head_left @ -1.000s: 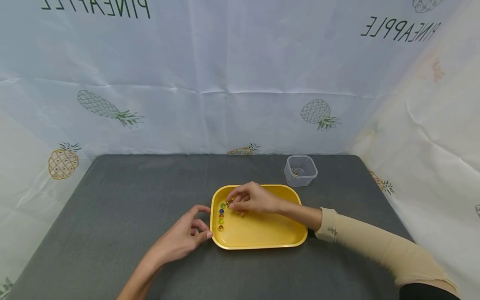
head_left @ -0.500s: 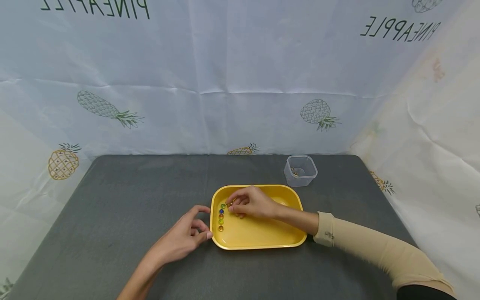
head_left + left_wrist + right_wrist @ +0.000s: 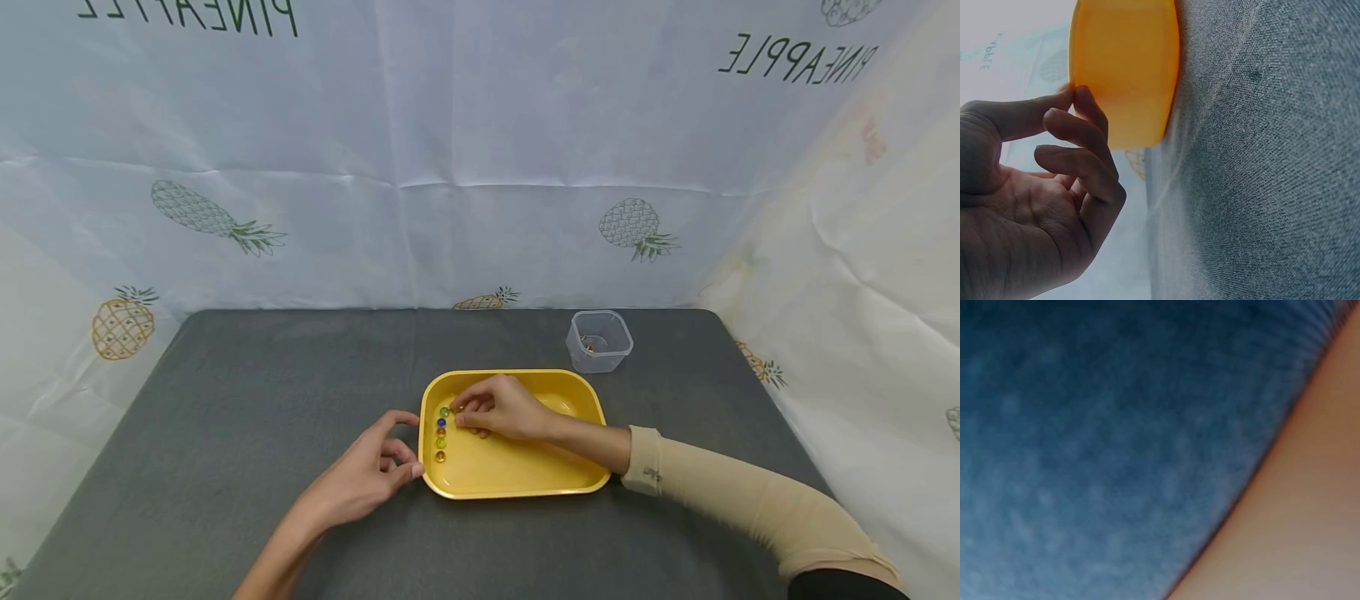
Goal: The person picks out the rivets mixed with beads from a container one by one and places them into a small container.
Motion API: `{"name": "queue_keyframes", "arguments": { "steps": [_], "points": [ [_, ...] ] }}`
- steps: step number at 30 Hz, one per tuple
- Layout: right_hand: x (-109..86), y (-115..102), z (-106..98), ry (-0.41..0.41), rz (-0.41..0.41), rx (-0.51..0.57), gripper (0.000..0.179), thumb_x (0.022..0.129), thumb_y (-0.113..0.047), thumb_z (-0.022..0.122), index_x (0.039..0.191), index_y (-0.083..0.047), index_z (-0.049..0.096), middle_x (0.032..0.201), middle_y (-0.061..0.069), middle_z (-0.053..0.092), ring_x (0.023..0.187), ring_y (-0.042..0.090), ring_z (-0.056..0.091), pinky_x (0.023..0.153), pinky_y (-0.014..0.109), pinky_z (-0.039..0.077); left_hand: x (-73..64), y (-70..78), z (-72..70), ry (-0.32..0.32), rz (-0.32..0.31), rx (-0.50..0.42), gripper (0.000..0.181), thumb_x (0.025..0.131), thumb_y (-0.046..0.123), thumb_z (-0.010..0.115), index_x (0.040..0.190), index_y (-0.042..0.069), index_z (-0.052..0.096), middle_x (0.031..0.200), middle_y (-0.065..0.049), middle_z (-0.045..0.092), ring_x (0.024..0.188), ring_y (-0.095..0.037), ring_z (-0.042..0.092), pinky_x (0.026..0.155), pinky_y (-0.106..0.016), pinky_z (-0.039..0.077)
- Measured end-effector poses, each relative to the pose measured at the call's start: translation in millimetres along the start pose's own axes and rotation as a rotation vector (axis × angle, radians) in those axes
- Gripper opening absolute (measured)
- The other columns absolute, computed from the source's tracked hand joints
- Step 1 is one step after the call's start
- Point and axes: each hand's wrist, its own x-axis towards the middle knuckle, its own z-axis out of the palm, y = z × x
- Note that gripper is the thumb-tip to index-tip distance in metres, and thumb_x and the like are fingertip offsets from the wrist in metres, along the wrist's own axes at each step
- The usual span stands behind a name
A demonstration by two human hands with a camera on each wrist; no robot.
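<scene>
Head view shows a dark grey table (image 3: 262,392) with rounded far corners, its surface matte and finely woven in the left wrist view. Pale curtain (image 3: 487,125) closes off the back and sides, creased by folds and printed with pineapples (image 3: 122,327) and mirrored lettering (image 3: 798,60).

Near the middle of the table lies a yellow tray (image 3: 517,471). Just beyond its far right corner stands a clear plastic tub (image 3: 598,363) with a few small golden pieces at the bottom. Five small glassy marbles (image 3: 441,422) line the tray's left end, running green, blue, amber, yellow-green and amber toward the near side, the last slightly apart.

The left hand (image 3: 371,467) comes in from the near left, fingers loosely bent, index finger and thumb resting spread against the tray's left edge without wrapping it. The right hand (image 3: 502,408) reaches across the tray from the right, a beige sleeve (image 3: 750,492) on the forearm. Palm down, it pinches a small golden marble (image 3: 461,409), mostly hidden, between thumb and index finger, just beside the green one. The right wrist view is too blurred to show the fingers.
</scene>
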Motion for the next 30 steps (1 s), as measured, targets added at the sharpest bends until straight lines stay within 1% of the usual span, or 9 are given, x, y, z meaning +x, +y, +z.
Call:
{"name": "queue_keyframes", "arguments": {
  "steps": [9, 15, 19, 26, 30],
  "points": [
    [0.0, 1.4, 2.5, 0.017, -0.005, -0.032, 0.022, 0.097, -0.011, 0.082, 0.118, -0.001, 0.081, 0.093, 0.010, 0.083, 0.065, 0.008, 0.072, 0.063, 0.027, 0.062, 0.1, -0.4, 0.6, 0.000, 0.002, 0.002, 0.060, 0.105, 0.012, 0.070, 0.154, -0.003, 0.038, 0.101, -0.013, 0.075, 0.075, -0.023, 0.063, 0.063, -0.027, 0.047],
    [1.1, 0.5, 3.5, 0.011, -0.015, -0.083, 0.015, 0.097, -0.011, 0.082, 0.110, -0.004, 0.084, 0.090, 0.007, 0.083, 0.063, 0.006, 0.071, 0.062, 0.026, 0.062, -0.4, -1.5, 0.7, 0.001, 0.005, -0.001, 0.061, 0.105, 0.012, 0.070, 0.154, -0.003, 0.038, 0.101, -0.014, 0.075, 0.077, -0.023, 0.064, 0.064, -0.027, 0.047],
    [2.0, 0.0, 3.5, 0.009, -0.029, -0.122, 0.013, 0.097, -0.013, 0.083, 0.108, -0.006, 0.085, 0.088, 0.004, 0.082, 0.062, 0.004, 0.068, 0.063, 0.024, 0.061, -0.8, -2.3, 0.7, 0.002, 0.001, -0.001, 0.061, 0.105, 0.012, 0.071, 0.154, -0.003, 0.038, 0.102, -0.014, 0.075, 0.078, -0.024, 0.065, 0.065, -0.027, 0.048],
    [2.5, 0.0, 0.7, 0.010, -0.080, -0.193, 0.009, 0.095, -0.015, 0.085, 0.102, -0.009, 0.084, 0.086, 0.001, 0.081, 0.070, -0.001, 0.067, 0.069, 0.019, 0.059, 0.5, -1.8, 0.0, 0.001, 0.009, 0.002, 0.061, 0.104, 0.012, 0.071, 0.154, -0.003, 0.038, 0.102, -0.014, 0.075, 0.079, -0.024, 0.065, 0.066, -0.027, 0.048],
    [1.8, -0.9, -0.6, 0.010, -0.086, -0.219, 0.009, 0.095, -0.015, 0.085, 0.101, -0.010, 0.083, 0.087, 0.000, 0.080, 0.074, -0.002, 0.067, 0.073, 0.018, 0.059, 1.0, -0.7, 0.0, 0.004, 0.001, 0.003, 0.061, 0.104, 0.012, 0.071, 0.154, -0.003, 0.039, 0.102, -0.014, 0.075, 0.078, -0.023, 0.064, 0.066, -0.027, 0.047]
  ]
}}
